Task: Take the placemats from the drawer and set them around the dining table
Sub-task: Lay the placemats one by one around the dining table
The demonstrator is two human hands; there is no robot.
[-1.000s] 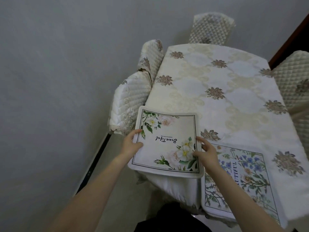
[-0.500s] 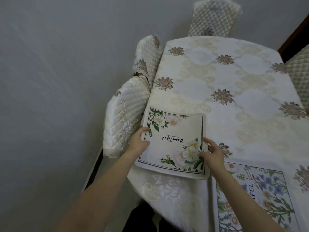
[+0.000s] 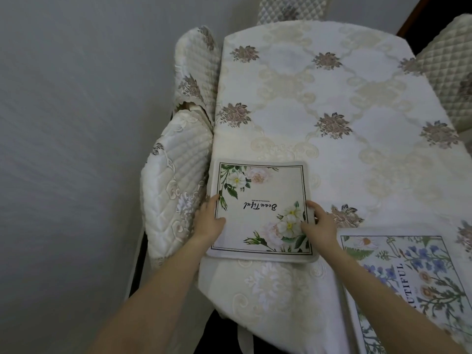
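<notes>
The left hand (image 3: 208, 222) grips the left edge of the white-flower placemat (image 3: 261, 212), thumb lying on top of the mat and the other fingers tucked out of sight beneath or beside the edge. The right hand (image 3: 318, 226) holds the mat's right edge, fingers curled over its border. The mat lies flat at the near left corner of the dining table (image 3: 332, 103), its near edge just over the table's rim, its printed word reading upside down from here. Right of this mat, close but apart, a blue-flower placemat (image 3: 419, 282) lies along the table's near edge. A quilted chair (image 3: 176, 195) stands just left of the mat against the table's side, with a second chair (image 3: 198, 72) beyond it.
</notes>
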